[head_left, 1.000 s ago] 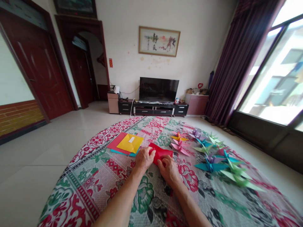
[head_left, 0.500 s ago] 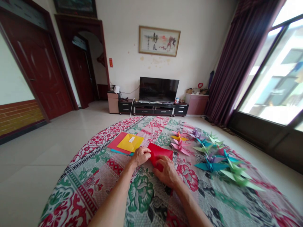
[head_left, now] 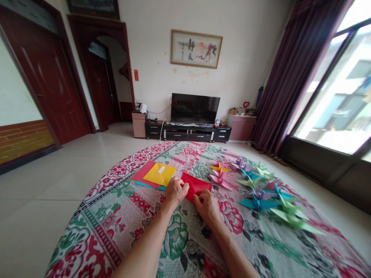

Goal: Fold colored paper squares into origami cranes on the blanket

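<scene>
A sheet of red paper [head_left: 199, 183] lies on the patterned tablecloth between my hands, its near edges partly hidden by my fingers. My left hand [head_left: 176, 191] pinches the paper's left edge with thumb and forefinger. At the near edge, my right hand [head_left: 206, 204] has its fingers curled and pinched on the same sheet. Just beyond my left hand is a yellow packet [head_left: 159, 174] with a small white label, resting on pink-red paper [head_left: 142, 174] and blue paper [head_left: 147, 186].
Several folded paper cranes stand to the right, among them a blue crane [head_left: 259, 200], a pink crane [head_left: 221, 178] and a green crane [head_left: 291, 212]. The floral tablecloth [head_left: 127, 224] covers a rounded table. A television [head_left: 195, 109] stands on a low cabinet by the far wall.
My left hand has shifted slightly right and nearer along the red paper's edge. My right hand has moved a little to the right, its fingers now more pinched at the near edge.
</scene>
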Demonstrator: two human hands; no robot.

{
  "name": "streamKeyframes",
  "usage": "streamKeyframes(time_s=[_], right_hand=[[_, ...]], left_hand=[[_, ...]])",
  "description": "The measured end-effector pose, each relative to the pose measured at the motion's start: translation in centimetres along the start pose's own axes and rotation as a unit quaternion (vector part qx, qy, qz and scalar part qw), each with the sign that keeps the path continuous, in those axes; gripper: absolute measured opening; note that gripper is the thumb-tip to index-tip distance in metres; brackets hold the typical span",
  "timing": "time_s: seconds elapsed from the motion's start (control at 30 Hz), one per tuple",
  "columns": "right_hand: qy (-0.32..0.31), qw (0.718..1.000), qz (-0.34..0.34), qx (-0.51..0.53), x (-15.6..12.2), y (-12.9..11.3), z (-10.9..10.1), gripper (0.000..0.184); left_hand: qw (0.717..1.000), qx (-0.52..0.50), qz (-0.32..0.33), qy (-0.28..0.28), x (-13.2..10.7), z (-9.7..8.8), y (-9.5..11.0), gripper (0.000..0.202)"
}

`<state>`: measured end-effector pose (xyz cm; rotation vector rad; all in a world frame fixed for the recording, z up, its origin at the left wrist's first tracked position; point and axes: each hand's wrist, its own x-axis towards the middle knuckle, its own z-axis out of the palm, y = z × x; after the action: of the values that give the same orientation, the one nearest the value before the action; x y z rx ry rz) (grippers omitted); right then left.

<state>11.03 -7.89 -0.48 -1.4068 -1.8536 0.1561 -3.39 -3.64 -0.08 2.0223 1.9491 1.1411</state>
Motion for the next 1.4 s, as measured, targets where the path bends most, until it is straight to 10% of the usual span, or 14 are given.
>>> streamKeyframes(time_s=[0.3, 0.8, 1.4], right_hand=[[-0.032, 0.999, 0.004, 0.008, 0.1, 0.0, -0.5, 0.028], [-0.047, 0.996, -0.063, 0.036, 0.0, -0.1, -0.8, 0.014], [-0.019, 1.000, -0.017, -0.011, -0.4, -0.6, -0.6, 0.021]], left_hand=[[0.962, -0.192, 0.015, -0.191, 0.7, -2.5, -1.3, 0.037], [0.935, -0.229, 0.000, -0.271, 0.8, -2.7, -1.6, 0.046], [0.988, 0.040, 0.085, -0.124, -0.6, -1.7, 0.2, 0.025]])
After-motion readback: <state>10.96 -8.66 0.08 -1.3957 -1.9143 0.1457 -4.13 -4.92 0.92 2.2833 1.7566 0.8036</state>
